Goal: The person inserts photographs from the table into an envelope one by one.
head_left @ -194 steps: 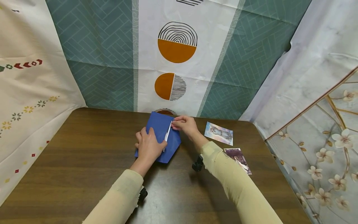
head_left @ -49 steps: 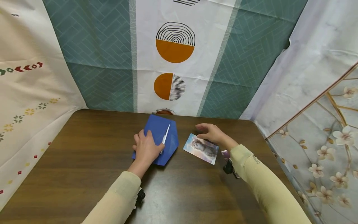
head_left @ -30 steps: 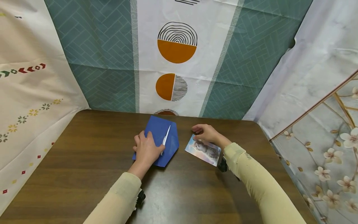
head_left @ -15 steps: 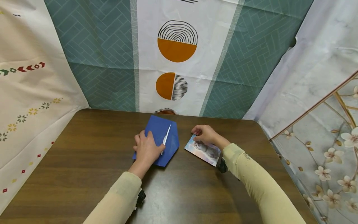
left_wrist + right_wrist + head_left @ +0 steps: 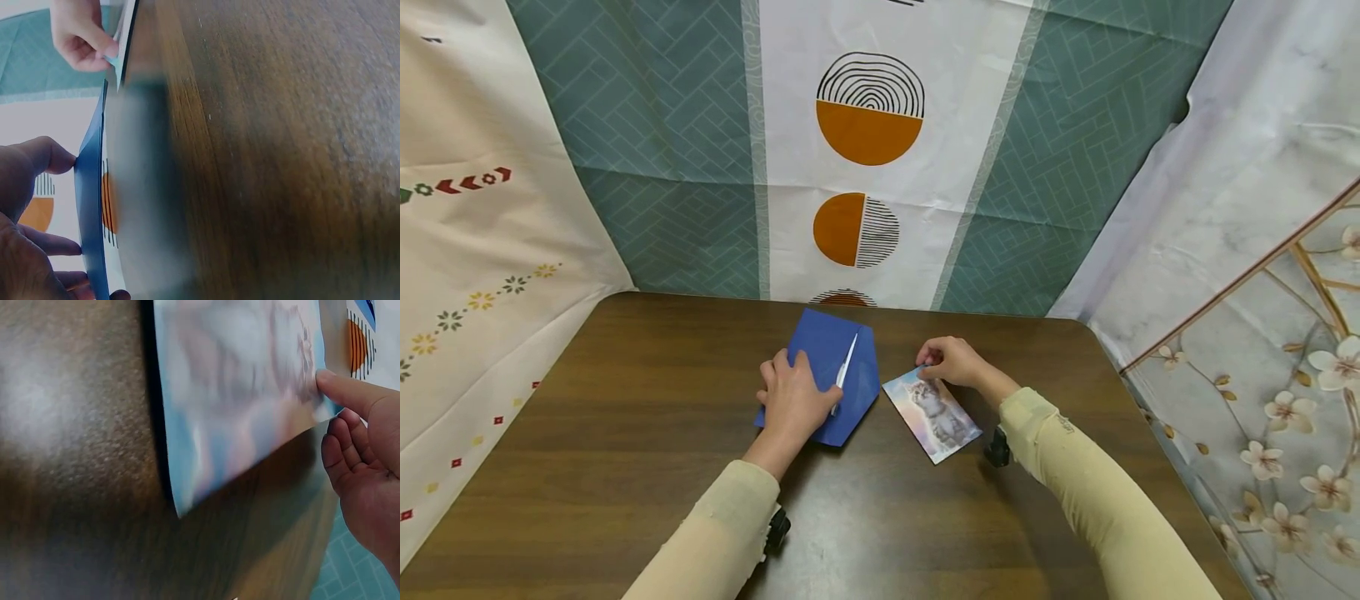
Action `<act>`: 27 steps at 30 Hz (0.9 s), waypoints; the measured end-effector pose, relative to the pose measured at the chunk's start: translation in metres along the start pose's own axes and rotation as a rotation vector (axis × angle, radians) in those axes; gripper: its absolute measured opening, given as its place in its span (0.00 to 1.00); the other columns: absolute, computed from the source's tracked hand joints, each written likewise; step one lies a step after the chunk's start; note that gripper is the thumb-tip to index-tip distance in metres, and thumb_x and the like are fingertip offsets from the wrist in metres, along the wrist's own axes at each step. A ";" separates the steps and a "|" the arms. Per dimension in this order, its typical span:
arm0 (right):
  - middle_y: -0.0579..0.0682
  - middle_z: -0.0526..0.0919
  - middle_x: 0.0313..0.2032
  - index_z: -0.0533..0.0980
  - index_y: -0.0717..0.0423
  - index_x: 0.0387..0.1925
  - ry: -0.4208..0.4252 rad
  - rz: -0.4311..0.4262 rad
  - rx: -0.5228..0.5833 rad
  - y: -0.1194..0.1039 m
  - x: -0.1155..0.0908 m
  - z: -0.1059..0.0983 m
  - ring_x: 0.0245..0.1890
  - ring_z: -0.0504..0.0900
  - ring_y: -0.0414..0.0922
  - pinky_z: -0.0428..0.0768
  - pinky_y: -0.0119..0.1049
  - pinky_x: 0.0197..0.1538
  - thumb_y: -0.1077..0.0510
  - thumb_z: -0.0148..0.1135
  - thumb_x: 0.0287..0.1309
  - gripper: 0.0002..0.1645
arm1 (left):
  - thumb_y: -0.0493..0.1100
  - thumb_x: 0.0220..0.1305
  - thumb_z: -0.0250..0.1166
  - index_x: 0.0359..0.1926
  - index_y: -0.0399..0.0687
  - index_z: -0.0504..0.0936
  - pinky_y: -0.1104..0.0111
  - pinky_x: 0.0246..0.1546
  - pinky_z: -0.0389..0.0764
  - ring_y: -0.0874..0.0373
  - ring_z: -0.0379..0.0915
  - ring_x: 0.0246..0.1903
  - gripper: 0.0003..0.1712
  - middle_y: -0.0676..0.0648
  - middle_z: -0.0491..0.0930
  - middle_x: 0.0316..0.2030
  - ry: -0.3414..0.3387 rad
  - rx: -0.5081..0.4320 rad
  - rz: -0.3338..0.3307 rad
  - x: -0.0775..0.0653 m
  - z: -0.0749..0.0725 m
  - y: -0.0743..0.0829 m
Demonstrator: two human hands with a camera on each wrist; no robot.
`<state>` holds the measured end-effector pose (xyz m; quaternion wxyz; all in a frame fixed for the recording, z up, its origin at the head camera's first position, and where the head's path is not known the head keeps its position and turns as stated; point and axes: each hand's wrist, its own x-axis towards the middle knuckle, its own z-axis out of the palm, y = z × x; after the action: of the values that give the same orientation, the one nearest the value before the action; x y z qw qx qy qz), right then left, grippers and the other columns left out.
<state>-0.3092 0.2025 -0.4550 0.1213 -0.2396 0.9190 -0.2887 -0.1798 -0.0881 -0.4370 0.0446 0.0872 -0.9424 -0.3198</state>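
Observation:
A blue envelope (image 5: pixel 823 343) lies near the table's far edge, its flap spread to the right and a white edge showing in its opening. My left hand (image 5: pixel 793 402) holds it, thumb by the opening and fingers at the left side. In the left wrist view a fingertip (image 5: pixel 120 294) shows past the envelope's edge. To the right, my right hand (image 5: pixel 955 363) pinches the upper corner of a kitten picture card (image 5: pixel 931 415) between thumb and index finger. The right wrist view shows the card (image 5: pixel 250 406) slanting up from the tabletop toward the thumb.
The brown wooden table (image 5: pixel 625 467) ends at a patterned curtain (image 5: pixel 700 208) close behind the envelope. A floral curtain (image 5: pixel 1285 467) borders the right side. A small black camera (image 5: pixel 997 448) sits under the right wrist.
The right hand has left the envelope's opening and taken hold of the kitten card. The card has come left and now turned steeper. The left hand has stayed on the envelope.

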 end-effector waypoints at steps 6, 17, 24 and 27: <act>0.43 0.82 0.31 0.85 0.53 0.35 0.020 -0.004 0.022 0.003 -0.006 -0.001 0.32 0.75 0.41 0.75 0.36 0.40 0.60 0.76 0.63 0.05 | 0.52 0.63 0.74 0.74 0.28 0.69 0.27 0.59 0.67 0.27 0.50 0.73 0.47 0.25 0.57 0.76 0.002 -0.005 0.003 0.001 0.000 0.001; 0.52 0.85 0.39 0.86 0.59 0.42 0.050 0.055 0.252 0.009 -0.024 -0.021 0.39 0.79 0.51 0.80 0.45 0.46 0.58 0.72 0.69 0.07 | 0.51 0.63 0.74 0.73 0.27 0.70 0.26 0.57 0.68 0.27 0.50 0.72 0.47 0.25 0.58 0.75 0.004 -0.010 0.012 0.002 0.000 0.000; 0.51 0.86 0.38 0.85 0.66 0.46 0.055 0.089 0.477 0.014 -0.033 -0.034 0.41 0.83 0.52 0.87 0.50 0.50 0.61 0.70 0.70 0.11 | 0.51 0.62 0.74 0.73 0.27 0.70 0.26 0.56 0.68 0.26 0.50 0.72 0.47 0.24 0.58 0.75 0.008 -0.016 0.015 0.001 -0.002 -0.001; 0.49 0.85 0.39 0.84 0.65 0.47 0.055 0.113 0.595 0.015 -0.035 -0.039 0.40 0.82 0.48 0.86 0.45 0.49 0.63 0.69 0.71 0.09 | 0.51 0.62 0.75 0.73 0.27 0.70 0.26 0.56 0.68 0.27 0.50 0.72 0.47 0.24 0.58 0.75 0.009 -0.022 0.014 0.001 -0.003 -0.001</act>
<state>-0.2991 0.2490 -0.4293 0.1772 -0.1344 0.8088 -0.5444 -0.1802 -0.0908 -0.4357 0.0519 0.0816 -0.9391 -0.3296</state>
